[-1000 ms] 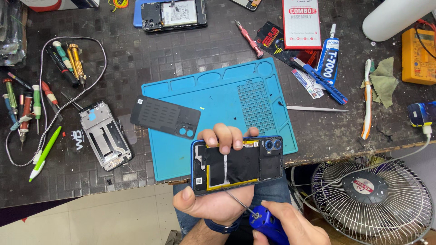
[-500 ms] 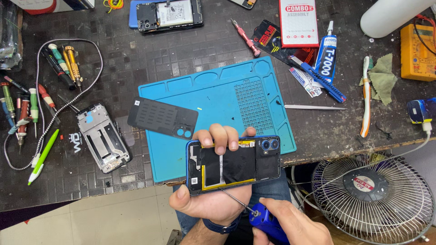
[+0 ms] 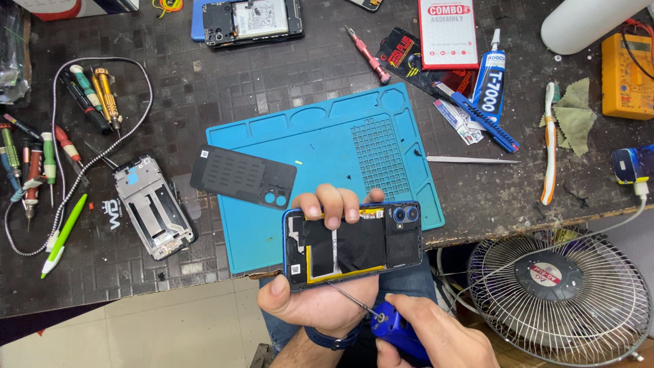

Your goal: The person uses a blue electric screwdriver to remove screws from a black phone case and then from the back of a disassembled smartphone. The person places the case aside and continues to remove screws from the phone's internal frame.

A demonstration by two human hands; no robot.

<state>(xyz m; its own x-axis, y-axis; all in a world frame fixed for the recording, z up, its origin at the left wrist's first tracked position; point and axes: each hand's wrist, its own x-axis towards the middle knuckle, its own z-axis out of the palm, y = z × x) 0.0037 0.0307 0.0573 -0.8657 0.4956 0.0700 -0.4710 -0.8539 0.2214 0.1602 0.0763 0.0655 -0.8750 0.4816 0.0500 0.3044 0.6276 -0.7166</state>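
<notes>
Fingers of left hand clamp opened phone w/ battery inside; right hand grips blue screwdriver.

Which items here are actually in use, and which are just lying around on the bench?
In use: opened phone in left hand; blue screwdriver in right hand.

Lying about: back cover, blue mat, phone frame, glue tube, toothbrush, fan.

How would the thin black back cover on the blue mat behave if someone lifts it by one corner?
The black back cover looks like a thin flat sheet, so it is probably light and may flex slightly. It overhangs the blue mat's left edge, so a finger could likely get under it.
</notes>
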